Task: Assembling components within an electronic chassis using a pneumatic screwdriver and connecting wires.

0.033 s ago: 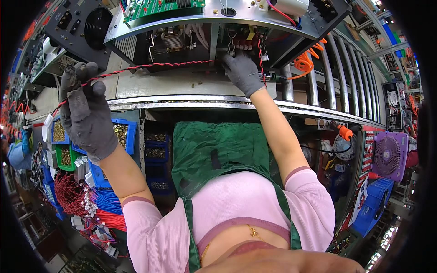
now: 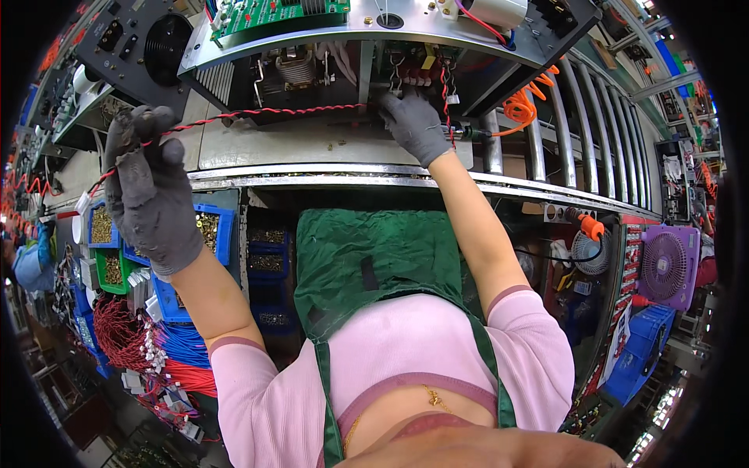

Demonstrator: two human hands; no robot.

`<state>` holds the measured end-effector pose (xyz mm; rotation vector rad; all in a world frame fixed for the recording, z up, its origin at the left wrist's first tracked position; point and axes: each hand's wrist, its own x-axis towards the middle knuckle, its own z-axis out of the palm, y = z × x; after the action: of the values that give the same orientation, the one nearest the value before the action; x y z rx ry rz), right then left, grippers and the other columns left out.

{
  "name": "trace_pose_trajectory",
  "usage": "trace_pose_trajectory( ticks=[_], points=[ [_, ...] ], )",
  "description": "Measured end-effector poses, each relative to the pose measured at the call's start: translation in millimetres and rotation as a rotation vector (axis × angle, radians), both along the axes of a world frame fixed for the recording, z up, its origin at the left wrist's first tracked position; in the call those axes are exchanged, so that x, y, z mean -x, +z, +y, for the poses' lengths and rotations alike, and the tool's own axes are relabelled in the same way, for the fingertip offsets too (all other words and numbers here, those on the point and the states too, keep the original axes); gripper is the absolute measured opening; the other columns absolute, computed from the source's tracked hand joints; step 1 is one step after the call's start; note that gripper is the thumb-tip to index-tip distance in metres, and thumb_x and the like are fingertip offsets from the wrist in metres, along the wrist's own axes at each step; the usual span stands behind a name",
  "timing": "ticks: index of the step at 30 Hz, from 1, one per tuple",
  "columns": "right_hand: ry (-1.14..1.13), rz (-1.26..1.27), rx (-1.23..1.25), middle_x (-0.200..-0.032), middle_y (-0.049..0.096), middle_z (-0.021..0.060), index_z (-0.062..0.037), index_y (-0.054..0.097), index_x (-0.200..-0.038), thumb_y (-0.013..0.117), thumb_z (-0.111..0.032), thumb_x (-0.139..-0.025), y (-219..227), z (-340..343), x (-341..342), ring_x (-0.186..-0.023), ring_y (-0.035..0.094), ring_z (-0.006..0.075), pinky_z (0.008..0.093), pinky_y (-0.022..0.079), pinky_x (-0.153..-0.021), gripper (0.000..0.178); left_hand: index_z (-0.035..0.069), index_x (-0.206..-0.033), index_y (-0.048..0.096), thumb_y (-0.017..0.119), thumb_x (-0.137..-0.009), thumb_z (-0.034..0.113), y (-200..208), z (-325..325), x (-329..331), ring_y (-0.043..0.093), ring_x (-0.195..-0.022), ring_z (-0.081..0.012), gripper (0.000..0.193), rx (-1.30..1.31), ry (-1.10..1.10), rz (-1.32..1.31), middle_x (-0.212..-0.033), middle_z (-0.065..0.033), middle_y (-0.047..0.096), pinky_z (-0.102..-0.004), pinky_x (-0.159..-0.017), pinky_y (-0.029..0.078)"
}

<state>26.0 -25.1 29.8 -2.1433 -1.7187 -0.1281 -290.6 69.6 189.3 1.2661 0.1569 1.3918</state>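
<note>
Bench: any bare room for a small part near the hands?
Yes: bench strip between the twisted wire and metal rail, right of the left hand; a few small bits lie toward its right end. Crowded: around the right hand, by the case and tool; also the blue trays near the left forearm.

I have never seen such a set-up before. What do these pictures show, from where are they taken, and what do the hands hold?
There is no robot here: a person works with two grey-gloved hands. The camera sits on the person's head and looks down; its wide lens bends straight edges. The left hand holds a red-and-black twisted wire, stretched toward the right hand. That hand is at an open metal housing, its fingertips hard to make out, so its grip is unclear. The housing stands on the work surface, with a green circuit board on top. Metal rollers are at the right.
</note>
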Motion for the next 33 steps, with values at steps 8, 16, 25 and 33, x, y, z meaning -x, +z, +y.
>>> trace_pose_trajectory(
  ticks=[8,16,25,33],
  points=[
    [0.037,0.217,-0.42,-0.099,0.059,0.0198,-0.0187,0.061,-0.113,0.068,-0.02,-0.079,-27.9,-4.8,10.7,-0.09,0.058,0.0389,0.0451,0.05,-0.074,0.035,0.004,-0.123,0.058,0.062,-0.09,0.017,-0.9,-1.8,-28.7,0.057,-0.108,-0.0254,0.036,0.054,-0.216,0.023,-0.117,-0.0137,0.06,-0.0287,-0.075,0.047],
    [-0.188,0.171,0.134,-0.103,0.059,0.0213,-0.01,0.063,-0.108,0.063,-0.032,-0.083,-12.5,13.6,9.7,-0.09,0.059,0.0376,0.0467,0.046,-0.081,0.033,0.001,-0.128,0.052,0.059,-0.092,0.019,10.3,-11.8,-43.3,0.06,-0.104,-0.0304,0.04,0.087,-0.072,0.042,-0.112,-0.018,0.061,-0.0304,-0.078,0.051],
    [-0.328,0.501,0.03,-0.109,0.06,0.0255,-0.0061,0.053,-0.123,0.063,-0.047,-0.079,-15.8,14.6,2.2,-0.098,0.058,0.0405,0.0454,0.047,-0.086,0.061,-0.003,-0.128,0.05,0.054,-0.095,0.022,27.2,-22.9,-63.3,0.064,-0.076,-0.018,0.042,0.027,0.261,0.091,-0.095,-0.0136,0.064,-0.0224,-0.061,0.049],
    [0.347,0.439,0.407,-0.107,0.066,0.0132,-0.0154,0.065,-0.113,0.061,-0.041,-0.083,92.6,-33.7,5.5,-0.1,0.062,0.03,0.0425,0.049,-0.085,0.039,0.002,-0.111,0.066,0.059,-0.089,0.024,-8.9,-36.9,-106.5,0.053,-0.063,-0.0058,0.032,0.045,0.042,0.865,-0.07,-0.0002,0.06,-0.0215,-0.056,0.041]
  ],
)
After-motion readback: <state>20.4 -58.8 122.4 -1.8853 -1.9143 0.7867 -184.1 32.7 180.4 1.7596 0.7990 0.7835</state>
